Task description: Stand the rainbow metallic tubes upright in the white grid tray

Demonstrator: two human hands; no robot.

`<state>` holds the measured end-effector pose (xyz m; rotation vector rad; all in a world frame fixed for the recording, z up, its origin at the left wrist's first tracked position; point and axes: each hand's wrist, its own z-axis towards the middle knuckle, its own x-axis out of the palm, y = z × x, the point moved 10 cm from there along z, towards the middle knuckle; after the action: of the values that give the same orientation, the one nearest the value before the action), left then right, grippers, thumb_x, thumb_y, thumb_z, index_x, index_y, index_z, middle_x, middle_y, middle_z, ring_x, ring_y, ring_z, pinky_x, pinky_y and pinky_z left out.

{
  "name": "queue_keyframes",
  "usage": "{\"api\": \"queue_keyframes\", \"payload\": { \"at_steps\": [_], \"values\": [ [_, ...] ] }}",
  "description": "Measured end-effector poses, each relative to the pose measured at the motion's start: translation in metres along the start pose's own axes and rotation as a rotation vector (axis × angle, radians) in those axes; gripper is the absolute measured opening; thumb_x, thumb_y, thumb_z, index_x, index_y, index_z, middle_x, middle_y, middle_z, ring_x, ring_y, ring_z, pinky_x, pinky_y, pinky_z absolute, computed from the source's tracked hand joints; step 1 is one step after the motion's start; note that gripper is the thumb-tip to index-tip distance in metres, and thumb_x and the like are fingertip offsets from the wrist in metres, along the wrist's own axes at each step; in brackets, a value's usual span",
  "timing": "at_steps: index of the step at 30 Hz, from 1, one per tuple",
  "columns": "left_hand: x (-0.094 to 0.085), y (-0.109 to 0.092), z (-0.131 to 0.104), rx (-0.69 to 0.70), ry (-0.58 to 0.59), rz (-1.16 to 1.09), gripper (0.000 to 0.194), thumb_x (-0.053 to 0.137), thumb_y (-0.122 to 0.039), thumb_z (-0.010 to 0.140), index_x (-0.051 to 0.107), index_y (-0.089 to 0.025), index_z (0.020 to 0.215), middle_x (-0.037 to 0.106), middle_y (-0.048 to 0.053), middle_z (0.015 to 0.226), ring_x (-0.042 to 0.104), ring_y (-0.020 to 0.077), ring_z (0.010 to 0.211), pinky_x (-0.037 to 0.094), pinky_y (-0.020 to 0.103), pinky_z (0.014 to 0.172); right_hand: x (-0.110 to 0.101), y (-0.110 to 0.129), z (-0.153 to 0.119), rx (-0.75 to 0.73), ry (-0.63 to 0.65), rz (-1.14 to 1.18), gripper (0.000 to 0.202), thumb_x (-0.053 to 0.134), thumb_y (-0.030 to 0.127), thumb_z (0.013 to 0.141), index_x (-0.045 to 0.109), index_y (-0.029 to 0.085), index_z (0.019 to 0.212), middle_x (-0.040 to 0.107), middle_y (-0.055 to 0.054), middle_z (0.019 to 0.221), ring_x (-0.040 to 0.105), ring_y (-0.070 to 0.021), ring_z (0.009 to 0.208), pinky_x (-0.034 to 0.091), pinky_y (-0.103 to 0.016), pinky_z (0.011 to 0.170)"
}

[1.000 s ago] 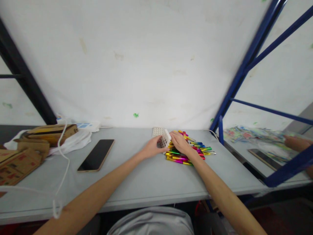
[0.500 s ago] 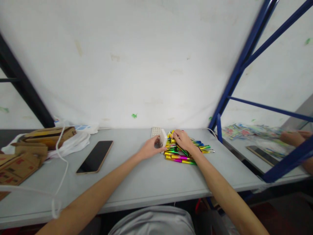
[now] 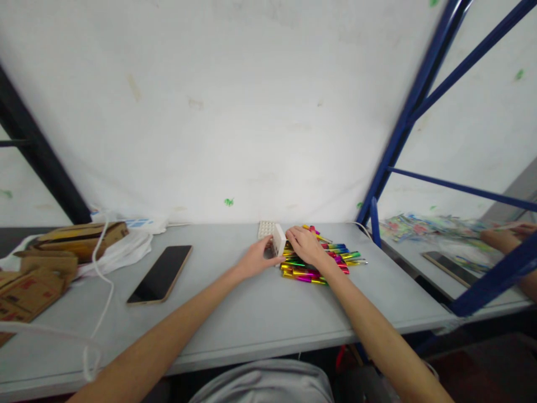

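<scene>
A white block with holes (image 3: 279,240) stands on edge on the table, with my left hand (image 3: 257,258) closed around its left side, thumb in front. Just right of the block, my right hand (image 3: 308,246) rests palm down over a pile of shiny metallic-coloured pen-like tubes (image 3: 304,274). Its fingers bend down beside the block, and their tips are hidden, so what they grip does not show. The tubes are gold, green, magenta, red and blue. Behind the block lies a white plate with rows of holes or bumps (image 3: 267,227).
To the left lies a black-screened phone (image 3: 161,274). Farther left are torn cardboard boxes (image 3: 46,274), white plastic bags (image 3: 136,246) and a white cable (image 3: 109,291). A blue metal frame (image 3: 390,151) rises at the right; beyond it another person's hand (image 3: 501,238) shows near plastic packets (image 3: 411,226).
My right hand has shifted slightly left and down, closer to the block. Several tubes behind and beneath it now lie differently, with red ones showing. My left hand keeps its hold.
</scene>
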<state>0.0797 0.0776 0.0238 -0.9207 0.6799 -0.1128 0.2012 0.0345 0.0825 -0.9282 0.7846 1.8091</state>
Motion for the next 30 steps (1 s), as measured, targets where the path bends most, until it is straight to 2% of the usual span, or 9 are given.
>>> {"api": "queue_keyframes", "payload": {
  "at_steps": [5,9,13,22,30],
  "values": [
    [0.002,0.0,0.001,0.011,0.016,0.005,0.07,0.084,-0.047,0.075,0.058,-0.016,0.132,0.072,0.016,0.128,0.07,0.0318,0.114,0.054,0.047,0.104,0.018,0.016,0.002,-0.016,0.085,-0.114,0.029,0.039,0.019,0.106,0.067,0.013,0.101,0.066,-0.013,0.102,0.06,-0.0227,0.095,0.041,-0.032,0.089],
    [0.002,0.002,0.001,-0.002,0.008,0.018,0.075,0.085,-0.048,0.074,0.057,-0.016,0.135,0.071,0.016,0.129,0.069,0.0322,0.116,0.053,0.048,0.106,0.026,0.015,0.001,-0.028,0.157,-0.092,0.032,0.036,0.018,0.107,0.067,0.012,0.107,0.068,-0.012,0.104,0.062,-0.0214,0.094,0.042,-0.029,0.087],
    [0.002,0.004,0.002,-0.013,0.011,0.033,0.078,0.085,-0.05,0.074,0.055,-0.015,0.137,0.07,0.017,0.131,0.068,0.0329,0.118,0.052,0.048,0.107,0.03,0.01,-0.001,-0.013,0.212,-0.078,0.035,0.035,0.021,0.108,0.068,0.012,0.103,0.071,-0.012,0.101,0.064,-0.0208,0.09,0.041,-0.028,0.083],
    [0.0,0.003,0.002,-0.022,0.016,0.065,0.077,0.084,-0.051,0.074,0.056,-0.014,0.136,0.071,0.018,0.129,0.07,0.032,0.115,0.054,0.047,0.104,0.025,0.003,0.0,0.029,0.195,-0.096,0.037,0.037,0.027,0.108,0.069,0.013,0.097,0.072,-0.012,0.097,0.064,-0.0214,0.088,0.04,-0.029,0.082],
    [-0.012,-0.007,-0.003,-0.068,-0.041,0.097,0.071,0.087,-0.052,0.068,0.065,-0.019,0.127,0.077,0.012,0.118,0.072,0.032,0.109,0.056,0.043,0.1,0.021,-0.02,-0.002,0.049,0.151,-0.021,0.03,0.041,0.021,0.106,0.068,0.015,0.094,0.072,-0.01,0.097,0.063,-0.0206,0.093,0.04,-0.03,0.087]
  ]
}}
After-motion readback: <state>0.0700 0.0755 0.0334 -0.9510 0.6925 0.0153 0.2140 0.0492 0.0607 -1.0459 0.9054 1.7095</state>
